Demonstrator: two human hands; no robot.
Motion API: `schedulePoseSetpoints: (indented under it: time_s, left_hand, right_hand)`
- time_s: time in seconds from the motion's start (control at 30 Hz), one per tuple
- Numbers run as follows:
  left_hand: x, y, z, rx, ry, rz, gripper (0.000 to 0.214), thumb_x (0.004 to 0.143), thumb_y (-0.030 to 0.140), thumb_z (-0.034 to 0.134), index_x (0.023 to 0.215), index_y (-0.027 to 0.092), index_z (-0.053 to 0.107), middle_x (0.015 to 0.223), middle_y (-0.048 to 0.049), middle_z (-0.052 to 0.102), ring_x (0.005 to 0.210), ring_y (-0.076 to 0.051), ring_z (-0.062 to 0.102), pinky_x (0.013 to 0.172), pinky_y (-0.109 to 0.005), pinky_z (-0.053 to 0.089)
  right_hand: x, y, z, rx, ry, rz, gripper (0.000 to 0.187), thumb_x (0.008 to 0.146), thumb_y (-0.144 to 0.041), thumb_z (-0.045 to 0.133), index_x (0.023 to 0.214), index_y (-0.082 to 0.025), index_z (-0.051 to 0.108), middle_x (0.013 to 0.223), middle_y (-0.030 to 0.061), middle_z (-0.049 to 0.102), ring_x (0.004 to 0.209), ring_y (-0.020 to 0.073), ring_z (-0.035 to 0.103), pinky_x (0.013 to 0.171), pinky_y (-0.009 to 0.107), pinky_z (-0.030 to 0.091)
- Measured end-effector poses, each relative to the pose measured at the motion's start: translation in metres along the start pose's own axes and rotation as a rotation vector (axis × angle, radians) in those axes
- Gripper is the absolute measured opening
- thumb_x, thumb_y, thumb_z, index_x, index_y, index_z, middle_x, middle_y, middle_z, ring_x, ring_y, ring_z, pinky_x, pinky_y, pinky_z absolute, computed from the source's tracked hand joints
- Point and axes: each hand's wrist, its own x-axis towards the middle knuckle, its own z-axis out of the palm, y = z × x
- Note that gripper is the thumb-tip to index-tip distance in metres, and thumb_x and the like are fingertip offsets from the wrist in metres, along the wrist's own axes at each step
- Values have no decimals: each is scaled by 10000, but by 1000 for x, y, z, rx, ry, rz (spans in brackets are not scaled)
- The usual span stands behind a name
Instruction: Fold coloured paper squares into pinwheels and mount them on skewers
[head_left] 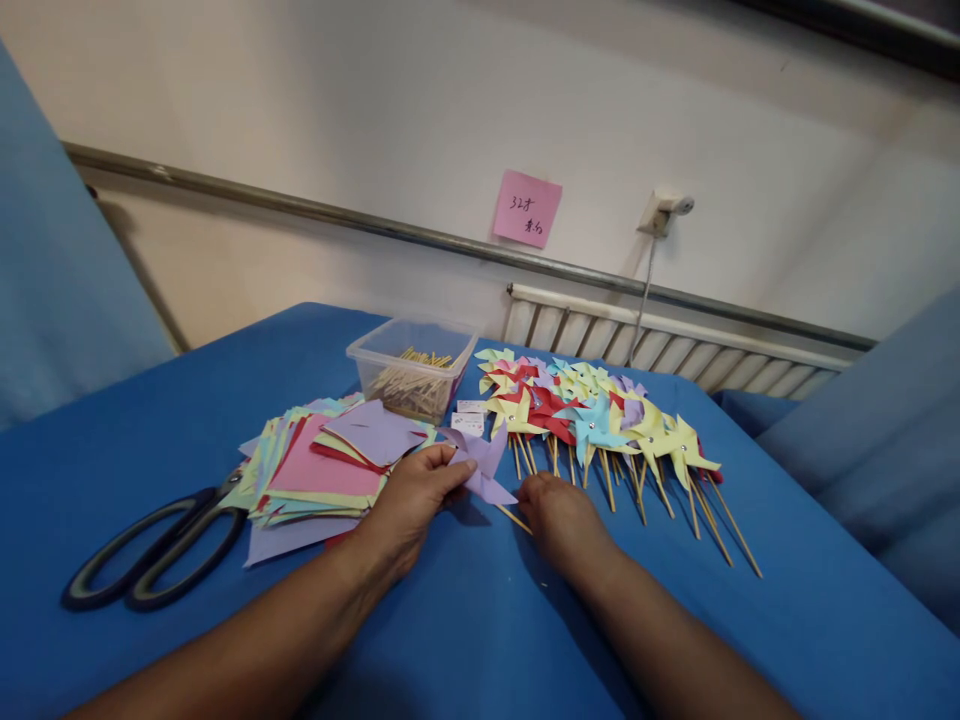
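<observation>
A purple paper pinwheel [486, 464] on a thin wooden stick [514, 519] is in front of me at the middle of the table. My left hand [424, 495] is closed on it, thumb pressed against the paper. Beside the pinwheel's right edge, my right hand [564, 520] has its fingers curled together; whether anything is inside them is hidden. To the left of my left hand lies a pile of coloured paper squares [330, 465], purple, pink, red, yellow and green.
Large dark-handled scissors [161, 548] lie left, tips under the paper. A clear plastic box [416, 365] of sticks stands behind, near small white cards [468, 422]. Many finished pinwheels [596, 422] spread at right. The blue-covered table [247, 350] meets a wall with a radiator [667, 345].
</observation>
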Motion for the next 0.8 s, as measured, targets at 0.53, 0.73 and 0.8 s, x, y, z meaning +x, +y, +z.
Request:
schedulePoseSetpoints:
  time_s: [0.53, 0.73, 0.8]
  left_hand:
    - [-1, 1, 0, -19, -2, -6, 214, 643, 334, 717, 670, 164, 590, 593, 30, 567, 553, -116, 518, 569, -246, 402]
    - [-1, 1, 1, -15, 1, -13, 221, 630, 341, 723, 657, 169, 587, 581, 37, 562, 556, -124, 531, 579, -255, 409]
    - [-1, 2, 1, -14, -2, -14, 222, 637, 341, 718, 653, 171, 577, 575, 42, 554, 552, -120, 527, 579, -253, 409]
  right_hand:
    - [-1, 10, -7, 204, -25, -61, 209, 893, -184, 452, 925, -208, 658, 952, 38, 658, 900, 144, 598, 750, 205, 379]
    - [1, 15, -11, 231, -24, -43, 198, 884, -171, 448, 874, -195, 645, 897, 25, 677, 844, 135, 600, 724, 195, 384]
    - [0, 14, -13, 222, -27, -40, 205, 890, -178, 440, 871, -194, 643, 901, 26, 678, 842, 136, 601, 722, 195, 383]
